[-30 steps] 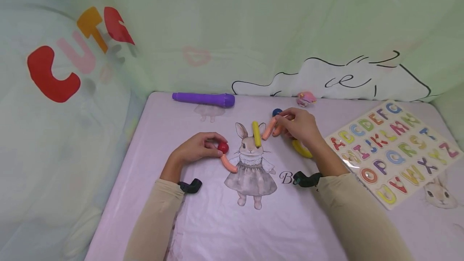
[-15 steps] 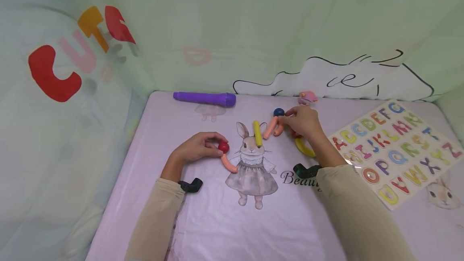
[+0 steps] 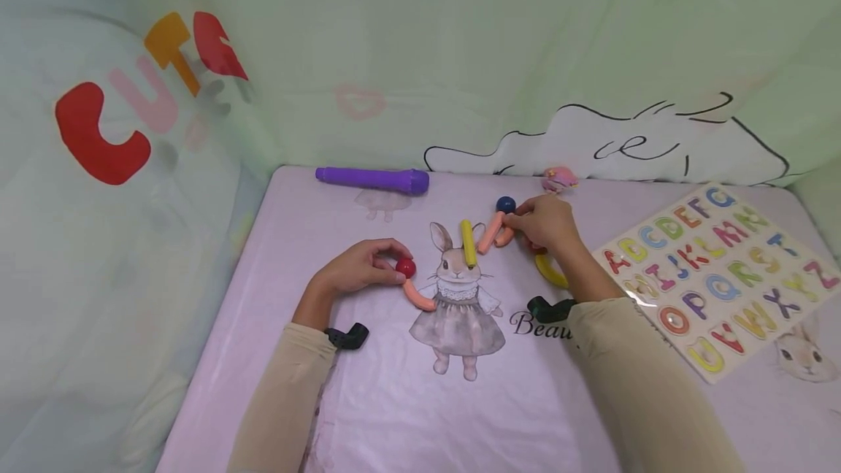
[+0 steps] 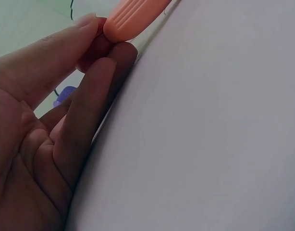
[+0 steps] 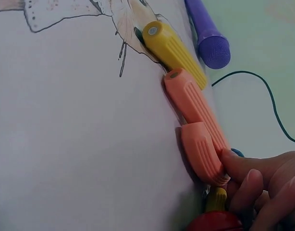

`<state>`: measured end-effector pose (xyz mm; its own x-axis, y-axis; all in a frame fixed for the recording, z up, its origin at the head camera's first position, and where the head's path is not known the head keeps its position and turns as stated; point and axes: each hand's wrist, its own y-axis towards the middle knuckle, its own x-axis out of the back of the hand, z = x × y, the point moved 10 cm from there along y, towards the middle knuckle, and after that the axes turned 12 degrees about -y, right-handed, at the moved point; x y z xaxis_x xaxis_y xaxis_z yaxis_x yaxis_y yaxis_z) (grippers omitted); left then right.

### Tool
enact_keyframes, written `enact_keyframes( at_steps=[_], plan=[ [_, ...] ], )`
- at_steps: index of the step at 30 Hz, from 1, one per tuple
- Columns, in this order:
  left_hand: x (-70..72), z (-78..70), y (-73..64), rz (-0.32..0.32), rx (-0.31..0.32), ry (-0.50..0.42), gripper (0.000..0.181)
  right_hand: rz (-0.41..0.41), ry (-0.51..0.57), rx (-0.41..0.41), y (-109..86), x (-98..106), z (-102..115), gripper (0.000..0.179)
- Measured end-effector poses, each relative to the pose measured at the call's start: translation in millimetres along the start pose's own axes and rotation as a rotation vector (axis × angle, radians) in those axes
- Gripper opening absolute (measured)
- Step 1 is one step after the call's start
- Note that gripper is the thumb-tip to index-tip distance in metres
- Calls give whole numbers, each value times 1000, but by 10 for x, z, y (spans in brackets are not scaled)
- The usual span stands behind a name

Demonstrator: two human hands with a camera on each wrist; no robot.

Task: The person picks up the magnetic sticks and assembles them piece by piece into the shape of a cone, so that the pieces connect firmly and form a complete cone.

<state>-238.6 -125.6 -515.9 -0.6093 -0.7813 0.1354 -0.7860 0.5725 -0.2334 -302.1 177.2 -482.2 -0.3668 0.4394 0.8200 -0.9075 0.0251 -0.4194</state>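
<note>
My left hand [image 3: 364, 266] pinches a red ball [image 3: 405, 268] between thumb and fingertips at the table's left. A curved orange magnetic stick [image 3: 418, 296] meets the ball at one end; its ribbed side [image 4: 133, 19] shows in the left wrist view. My right hand [image 3: 545, 221] pinches near the end of a second, short curved orange magnetic stick [image 5: 200, 151]. Beside that lies a straight orange stick [image 5: 195, 98], its far end by a blue ball [image 3: 505, 204]. A straight yellow stick [image 3: 468, 242] lies left of these. Below the right fingers is another red ball [image 5: 215, 221], partly hidden.
A curved yellow stick [image 3: 550, 270] lies under my right wrist. To the right is an alphabet board [image 3: 706, 316]. A purple toy microphone [image 3: 371, 179] and a small pink object [image 3: 560, 179] are at the back edge, by the curtain [image 3: 420, 35]. A rabbit is printed on the tablecloth [image 3: 394, 414].
My right hand has shifted slightly right, showing more of the blue ball and the red ball under it. The left hand and its red ball have stayed nearly still.
</note>
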Motion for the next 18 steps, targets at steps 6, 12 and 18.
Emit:
enact_keyframes(
  at_steps=[6, 12, 18],
  plan=[
    [-4, 10, 12, 5, 2, -16, 35, -6, 13, 25, -12, 6, 17, 41],
    [8, 26, 6, -4, 0, 4, 36, -16, -7, 31, -21, 1, 36, 42],
    [-6, 13, 12, 3, -9, 0, 36, -23, -21, 28, -4, 7, 25, 38]
  ],
)
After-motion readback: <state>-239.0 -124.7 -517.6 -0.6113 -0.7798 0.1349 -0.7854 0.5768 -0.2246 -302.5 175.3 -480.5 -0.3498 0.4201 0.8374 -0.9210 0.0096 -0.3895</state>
